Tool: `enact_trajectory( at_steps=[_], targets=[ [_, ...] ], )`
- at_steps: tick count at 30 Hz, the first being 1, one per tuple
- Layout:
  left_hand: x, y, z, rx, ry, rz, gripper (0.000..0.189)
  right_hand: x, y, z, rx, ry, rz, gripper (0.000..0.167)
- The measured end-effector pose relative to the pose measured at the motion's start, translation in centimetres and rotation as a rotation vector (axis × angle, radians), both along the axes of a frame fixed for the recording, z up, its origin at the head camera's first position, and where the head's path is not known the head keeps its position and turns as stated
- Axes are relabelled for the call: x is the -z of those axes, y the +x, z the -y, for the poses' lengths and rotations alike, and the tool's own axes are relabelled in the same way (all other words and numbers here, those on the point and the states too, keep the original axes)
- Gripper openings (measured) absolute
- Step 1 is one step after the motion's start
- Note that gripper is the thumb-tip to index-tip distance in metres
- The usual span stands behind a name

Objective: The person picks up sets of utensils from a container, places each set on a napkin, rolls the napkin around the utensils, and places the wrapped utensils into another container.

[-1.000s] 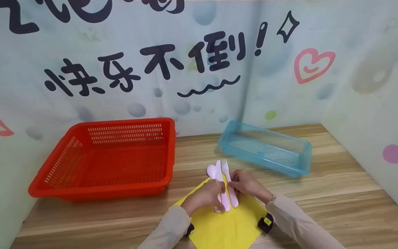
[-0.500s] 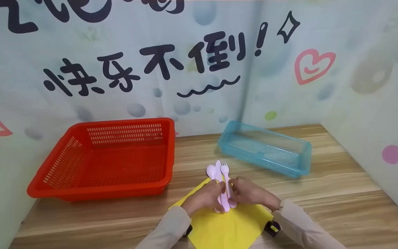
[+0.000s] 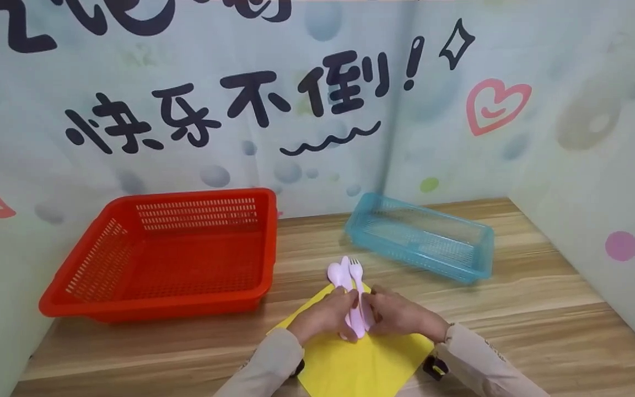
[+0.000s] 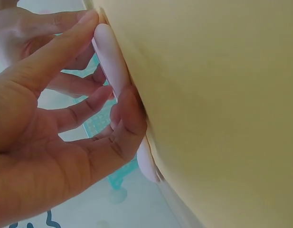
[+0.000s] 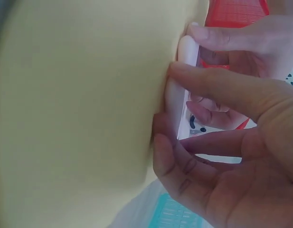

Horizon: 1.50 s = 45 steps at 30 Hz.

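A pink spoon [image 3: 335, 273], a pink knife [image 3: 346, 267] and a pink fork [image 3: 356, 270] lie side by side, heads pointing away, on the far corner of a yellow napkin [image 3: 364, 366]. My left hand [image 3: 324, 315] grips the spoon's handle from the left, its thumb close to the knife. From the right, my right hand [image 3: 403, 313] holds the fork's handle between thumb and fingers. Both wrist views show curled fingers around pink handles against the yellow surface. The hands partly hide the handles in the head view.
A red basket [image 3: 157, 306] stands at the left on the wooden table [image 3: 516, 309]. Behind the right hand is a smaller light-blue basket [image 3: 405, 253]. A printed curtain [image 3: 306, 66] hangs along the back of the table.
The right hand has come in toward the left hand and closed around the fork's handle. The fork has moved left against the knife, and the handles sit tighter together. The left hand has barely moved.
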<state>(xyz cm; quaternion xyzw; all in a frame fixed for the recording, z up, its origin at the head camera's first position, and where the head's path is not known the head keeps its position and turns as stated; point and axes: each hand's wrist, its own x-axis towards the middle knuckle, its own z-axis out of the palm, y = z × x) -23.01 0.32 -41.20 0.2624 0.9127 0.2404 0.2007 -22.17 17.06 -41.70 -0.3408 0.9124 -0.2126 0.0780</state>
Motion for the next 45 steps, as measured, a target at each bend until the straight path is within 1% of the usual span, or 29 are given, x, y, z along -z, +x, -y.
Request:
enact_trajectory(
  at_steps=[5, 8, 10, 12, 15, 17, 19, 21, 23, 25, 26, 27, 29, 30, 31, 32, 33, 34, 35, 36, 37, 38, 39, 42, 45],
  targets=[
    [-0.1, 0.1, 0.1, 0.03, -0.014, -0.049, 0.046, 0.4, -0.1, -0.2, -0.03, -0.032, -0.047, 0.026],
    [-0.1, 0.2, 0.3, 0.028, -0.019, -0.058, 0.044, 0.4, -0.1, -0.4, -0.028, -0.052, -0.035, 0.025],
    [-0.2, 0.2, 0.5, 0.024, -0.023, -0.061, 0.044, 0.4, 0.0, -0.6, -0.015, -0.061, -0.02, 0.028],
    [-0.3, 0.3, 0.7, 0.026, -0.025, -0.067, 0.044, 0.3, 0.2, -0.9, -0.007, -0.067, -0.005, 0.035],
    [-0.7, 0.5, 1.3, 0.04, -0.022, -0.084, 0.048, 0.1, 0.8, -1.4, -0.016, -0.071, -0.002, 0.044],
    [-1.0, 0.9, 1.7, 0.042, -0.019, -0.091, 0.053, -0.1, 1.4, -1.7, -0.033, -0.064, 0.002, 0.042],
    [-1.4, 1.4, 2.3, 0.046, -0.017, -0.104, 0.055, -0.2, 2.1, -2.0, -0.059, -0.042, -0.009, 0.037],
    [-1.8, 2.0, 2.8, 0.063, -0.036, -0.128, 0.057, -0.4, 3.0, -2.4, -0.082, 0.013, -0.041, 0.034],
    [-2.1, 2.8, 3.4, 0.098, -0.082, -0.169, 0.057, -0.5, 3.9, -2.8, -0.119, 0.079, -0.105, 0.034],
    [-2.4, 3.7, 3.9, 0.14, -0.157, -0.177, 0.059, -0.5, 4.9, -3.2, -0.16, 0.149, -0.193, 0.037],
    [-2.4, 4.1, 4.1, 0.154, -0.196, -0.158, 0.062, -0.5, 5.3, -3.4, -0.181, 0.175, -0.236, 0.038],
    [-2.4, 4.7, 4.3, 0.16, -0.229, -0.123, 0.065, -0.5, 5.8, -3.5, -0.197, 0.199, -0.269, 0.039],
    [-2.2, 5.8, 4.7, 0.144, -0.292, -0.025, 0.073, -0.4, 6.6, -3.6, -0.229, 0.231, -0.333, 0.041],
    [-2.0, 6.3, 5.0, 0.16, -0.321, -0.014, 0.074, -0.4, 7.0, -3.6, -0.237, 0.255, -0.358, 0.04],
    [-1.7, 6.8, 5.3, 0.172, -0.334, -0.003, 0.075, -0.4, 7.3, -3.6, -0.238, 0.28, -0.366, 0.039],
    [-1.4, 7.3, 5.5, 0.186, -0.351, -0.014, 0.075, -0.3, 7.6, -3.7, -0.236, 0.296, -0.374, 0.039],
    [-1.0, 7.8, 5.7, 0.214, -0.368, -0.066, 0.074, -0.3, 7.8, -3.7, -0.229, 0.316, -0.375, 0.043],
    [-0.5, 8.2, 5.9, 0.251, -0.383, -0.148, 0.074, -0.3, 8.0, -3.7, -0.224, 0.334, -0.379, 0.047],
    [0.0, 8.4, 6.1, 0.287, -0.398, -0.246, 0.071, -0.3, 8.1, -3.8, -0.218, 0.351, -0.386, 0.053],
    [0.4, 8.7, 6.2, 0.312, -0.415, -0.338, 0.068, -0.2, 8.3, -3.8, -0.213, 0.364, -0.405, 0.06],
    [0.9, 8.8, 6.2, 0.316, -0.433, -0.401, 0.066, -0.2, 8.3, -3.8, -0.21, 0.373, -0.416, 0.061],
    [1.3, 8.9, 6.2, 0.322, -0.457, -0.482, 0.064, -0.1, 8.4, -3.8, -0.206, 0.381, -0.437, 0.063],
    [1.7, 9.0, 6.1, 0.325, -0.468, -0.541, 0.063, 0.0, 8.4, -3.7, -0.206, 0.389, -0.468, 0.064],
    [2.3, 9.0, 6.1, 0.332, -0.493, -0.666, 0.062, 0.3, 8.4, -3.5, -0.204, 0.409, -0.53, 0.061],
    [2.6, 9.0, 6.0, 0.355, -0.483, -0.811, 0.06, 0.5, 8.4, -3.3, -0.197, 0.414, -0.547, 0.054]
  ],
)
